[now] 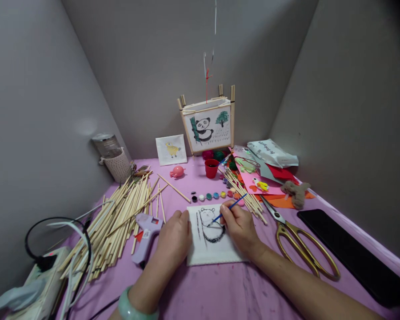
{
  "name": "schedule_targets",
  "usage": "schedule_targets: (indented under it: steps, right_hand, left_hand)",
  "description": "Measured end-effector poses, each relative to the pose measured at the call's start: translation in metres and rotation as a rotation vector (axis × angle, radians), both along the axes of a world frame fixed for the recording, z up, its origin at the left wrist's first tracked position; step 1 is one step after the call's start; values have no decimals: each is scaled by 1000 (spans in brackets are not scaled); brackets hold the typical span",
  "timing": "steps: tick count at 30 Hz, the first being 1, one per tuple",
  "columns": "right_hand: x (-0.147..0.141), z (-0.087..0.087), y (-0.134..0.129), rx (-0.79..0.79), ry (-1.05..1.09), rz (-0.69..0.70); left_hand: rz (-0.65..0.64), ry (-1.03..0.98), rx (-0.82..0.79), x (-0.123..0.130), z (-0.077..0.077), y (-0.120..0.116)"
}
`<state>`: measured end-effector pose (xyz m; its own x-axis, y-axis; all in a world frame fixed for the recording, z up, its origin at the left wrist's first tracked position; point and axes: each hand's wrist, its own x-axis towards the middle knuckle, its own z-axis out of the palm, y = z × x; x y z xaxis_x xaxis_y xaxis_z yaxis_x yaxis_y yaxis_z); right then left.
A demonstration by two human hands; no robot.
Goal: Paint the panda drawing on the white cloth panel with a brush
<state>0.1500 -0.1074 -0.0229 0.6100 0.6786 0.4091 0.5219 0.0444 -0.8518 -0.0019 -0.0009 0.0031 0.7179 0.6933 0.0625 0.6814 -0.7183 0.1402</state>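
My right hand (237, 224) pinches a thin blue paintbrush (239, 201), its tip touching the white canvas (200, 255) in front of me. On the canvas is a panda outline, with a thick black curve along the lower body and upright lines at its left. My left hand (176, 233) rests at the canvas's left edge with fingers curled; whether they grip the edge is hidden. Beyond the canvas runs a row of small paint pots (209, 196), several colours, the black one with its lid up. A red cup (211, 169) of dark liquid stands behind them.
Many wooden sticks (120, 222) and a lilac glue gun (146, 235) lie left, near cables and a power strip (46, 275). Gold-handled scissors (300, 244) and a black slab (350, 253) lie right. A panda lantern (208, 126) hangs at the back beside a chick picture (171, 150).
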Motion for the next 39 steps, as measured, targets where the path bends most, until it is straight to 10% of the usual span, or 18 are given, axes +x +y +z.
schedule_targets:
  steps: [16, 33, 39]
  right_hand:
    - [4, -3, 7, 95, 209, 65]
    - [12, 18, 63, -109, -261, -21]
    - [16, 28, 51, -3, -80, 15]
  left_hand:
    - [13, 8, -23, 1, 3, -1]
    - [10, 13, -13, 0, 2, -1]
    - [15, 16, -27, 1, 4, -1]
